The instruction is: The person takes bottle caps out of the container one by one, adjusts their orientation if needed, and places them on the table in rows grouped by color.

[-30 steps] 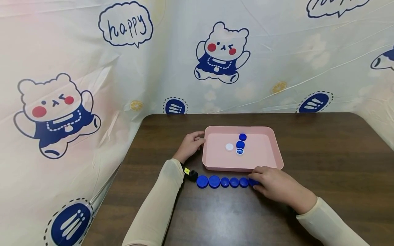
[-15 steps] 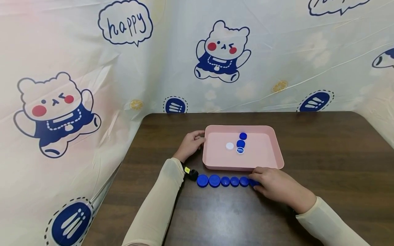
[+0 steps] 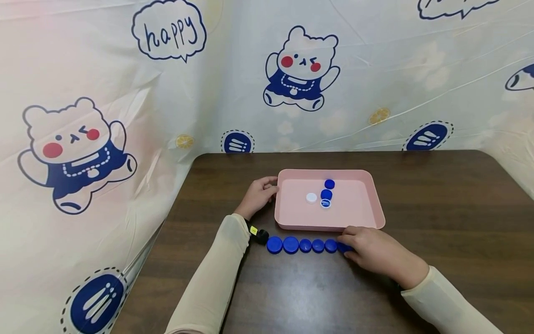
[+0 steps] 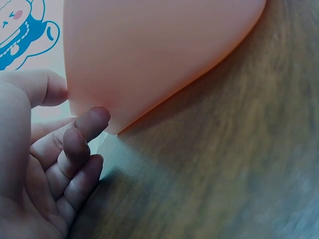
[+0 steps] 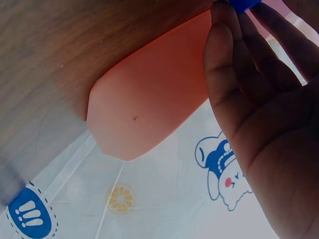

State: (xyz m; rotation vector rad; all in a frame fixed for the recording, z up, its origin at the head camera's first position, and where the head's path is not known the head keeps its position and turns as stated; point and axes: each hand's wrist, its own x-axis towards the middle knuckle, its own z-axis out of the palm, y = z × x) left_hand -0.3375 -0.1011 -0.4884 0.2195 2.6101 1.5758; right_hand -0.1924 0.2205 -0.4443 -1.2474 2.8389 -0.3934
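Pink tray [image 3: 359,204] lies on the table. At its left end is my left hand [image 3: 257,197], fingers loosely bent and fingertips at the outer wall; the left wrist view shows those fingers [image 4: 84,134] against the tray's corner. In front of the tray runs a row of blue bottle caps [image 3: 290,245], two larger ones at the left, smaller ones to the right. My right hand [image 3: 373,248] pinches the blue cap [image 3: 344,247] at the row's right end, partly hidden by the fingers. In the right wrist view a bit of the blue cap [image 5: 244,4] shows at the fingertips.
Inside the tray lie a white cap [image 3: 311,198], two blue caps [image 3: 326,194] and a white-and-blue printed cap [image 3: 325,203]. A black wrist camera [image 3: 261,237] sits close to the row's left end. A printed curtain [image 3: 233,83] hangs behind the table [image 3: 450,208].
Both hands and the caps keep their places. Only the head view has shifted very slightly.
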